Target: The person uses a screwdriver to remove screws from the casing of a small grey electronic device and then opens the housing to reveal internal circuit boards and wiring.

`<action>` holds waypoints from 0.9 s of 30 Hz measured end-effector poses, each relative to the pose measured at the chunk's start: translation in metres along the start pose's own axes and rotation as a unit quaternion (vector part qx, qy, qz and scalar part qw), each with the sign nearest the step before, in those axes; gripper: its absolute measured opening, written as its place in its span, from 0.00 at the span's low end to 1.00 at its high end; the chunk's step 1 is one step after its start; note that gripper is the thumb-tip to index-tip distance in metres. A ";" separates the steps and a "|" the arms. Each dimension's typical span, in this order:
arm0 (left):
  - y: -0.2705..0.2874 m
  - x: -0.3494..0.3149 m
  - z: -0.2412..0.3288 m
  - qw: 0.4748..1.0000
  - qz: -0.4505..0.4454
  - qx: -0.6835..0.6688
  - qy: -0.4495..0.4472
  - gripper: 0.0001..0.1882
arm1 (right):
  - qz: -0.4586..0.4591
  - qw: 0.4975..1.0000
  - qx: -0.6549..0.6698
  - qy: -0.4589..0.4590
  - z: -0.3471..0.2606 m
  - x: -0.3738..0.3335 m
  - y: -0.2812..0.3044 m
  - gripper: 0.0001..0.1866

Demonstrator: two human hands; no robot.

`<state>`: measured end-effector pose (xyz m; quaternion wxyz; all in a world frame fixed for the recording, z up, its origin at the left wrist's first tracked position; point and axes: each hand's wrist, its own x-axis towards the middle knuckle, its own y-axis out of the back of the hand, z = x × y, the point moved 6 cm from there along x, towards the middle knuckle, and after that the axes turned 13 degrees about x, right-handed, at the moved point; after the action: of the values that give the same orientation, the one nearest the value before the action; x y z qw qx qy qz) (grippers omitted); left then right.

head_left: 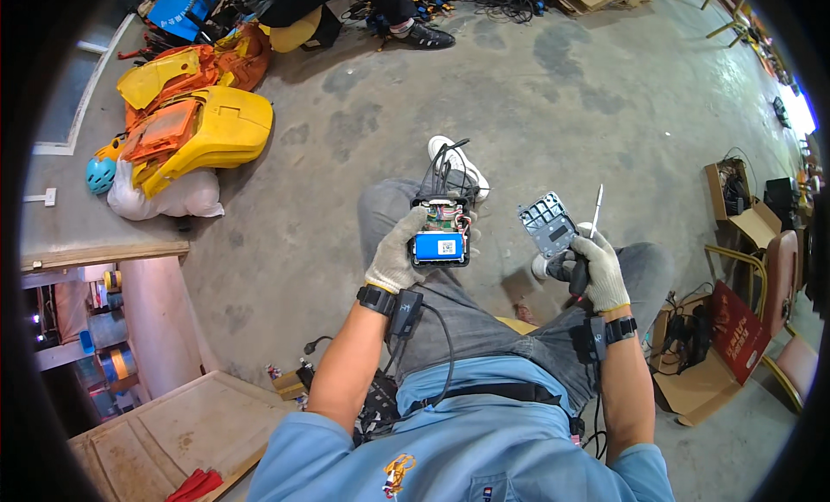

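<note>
While the person sits with knees up over the grey concrete floor [553, 95], both hands are busy. The left hand [395, 253] wears a knit glove and is wrapped tight around a small black box [441, 230] with its cover off. Inside the box you can see a blue block [439, 247] and some little coloured wires. A bunch of black cables [443, 165] sticks up out of the top of the box. The box is held up over the left knee.

The right hand [598, 268] also wears a glove. Its fingers are closed around the dark handle of a screwdriver [590, 234], and the thin metal tip points up. The same hand also pinches a grey plastic cover [548, 225] with little ribs on its inside. The cover is just to the right of the open box, near it but not touching.

Each wrist has a black band with a small black unit on it.

By the top left edge of the floor lies a pile of yellow and orange plastic shells [194, 113], with a white sack [169, 198] under them. Another person sits at the top edge of the floor, and only a dark shoe [424, 37] and legs show. Open cardboard boxes [705, 381] sit by the right edge. A wooden board [173, 433] lies at the bottom left corner.
</note>
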<state>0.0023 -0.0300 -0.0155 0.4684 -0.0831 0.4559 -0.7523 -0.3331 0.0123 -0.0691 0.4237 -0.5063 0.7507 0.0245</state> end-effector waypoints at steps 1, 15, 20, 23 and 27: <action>-0.002 0.000 0.000 1.000 0.004 0.003 0.000 0.40 | -0.005 1.000 -0.014 0.000 0.000 0.002 0.001 0.10; 0.006 0.002 -0.003 0.999 0.010 0.042 -0.007 0.39 | 0.029 0.999 -0.001 0.024 -0.005 0.025 0.027 0.10; 0.013 0.000 -0.004 0.997 0.043 0.065 0.004 0.39 | 0.073 0.994 -0.061 0.052 -0.022 0.062 0.027 0.12; 0.015 0.000 -0.004 0.996 0.062 0.069 0.012 0.40 | 0.108 0.986 -0.108 0.071 -0.013 0.101 0.050 0.14; 0.007 0.010 -0.013 0.997 0.053 0.031 0.041 0.41 | 0.055 0.949 -0.287 0.119 0.023 0.167 0.141 0.11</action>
<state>-0.0059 -0.0311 -0.0308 0.4910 -0.0131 0.4550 -0.7428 -0.4504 -0.0321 -0.2495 0.1666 -0.5640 0.7833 0.2017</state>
